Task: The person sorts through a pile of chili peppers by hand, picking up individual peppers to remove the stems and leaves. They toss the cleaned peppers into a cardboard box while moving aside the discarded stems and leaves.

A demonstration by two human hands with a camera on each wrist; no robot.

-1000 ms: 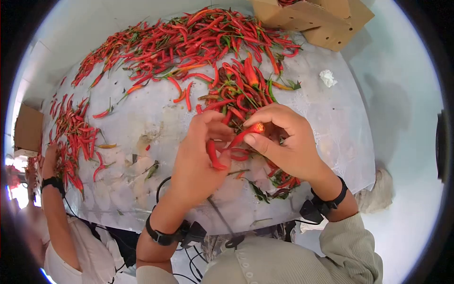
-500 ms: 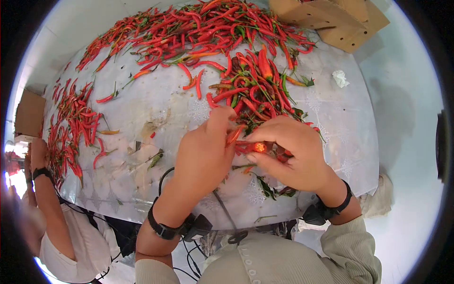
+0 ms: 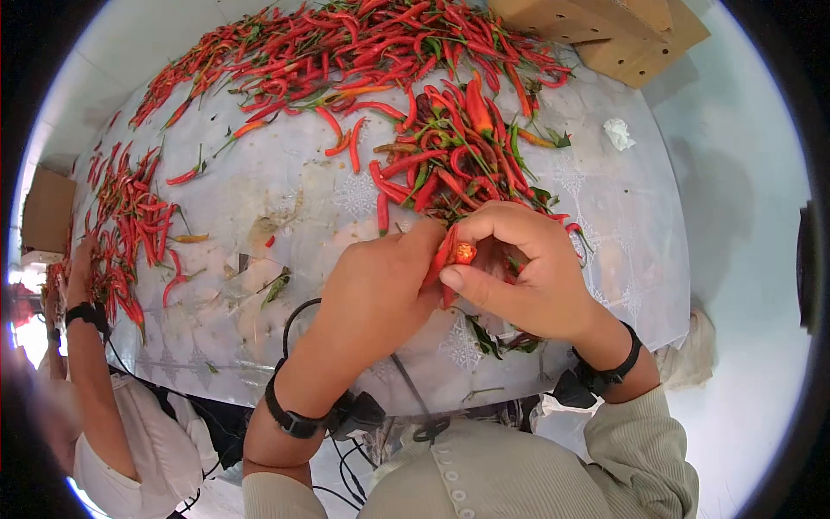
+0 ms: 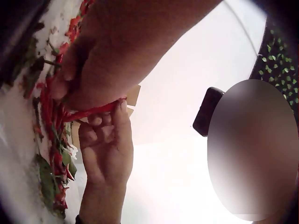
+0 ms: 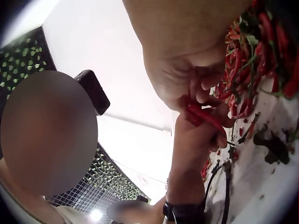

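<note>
In the head view the right hand point(image 3: 532, 272) pinches a red chili point(image 3: 465, 253) between thumb and forefinger, its orange, stemless end facing up. Against it, the left hand point(image 3: 380, 277) curls round red chilies point(image 3: 439, 259); its fingertips are partly hidden. The left wrist view has a long red chili point(image 4: 96, 111) running between the left hand point(image 4: 74, 84) and the right hand point(image 4: 107, 144). From the right wrist, red chilies point(image 5: 205, 116) lie across the left hand's fingers point(image 5: 219, 137), below the right hand point(image 5: 187, 79). A loose pile of chilies point(image 3: 467, 156) lies just beyond both hands.
A large chili heap point(image 3: 346, 52) spans the far side of the covered table point(image 3: 303, 363). Cardboard boxes point(image 3: 618, 43) stand at the far right, another point(image 3: 47, 212) at far left. Another person's hand point(image 3: 82, 268) reaches into the left heap. Crumpled white paper point(image 3: 619, 134) lies at right.
The hands have come together, and the left hand has turned so its back shows. Single chilies now lie near the pile's left edge. The other person's arm has shifted slightly.
</note>
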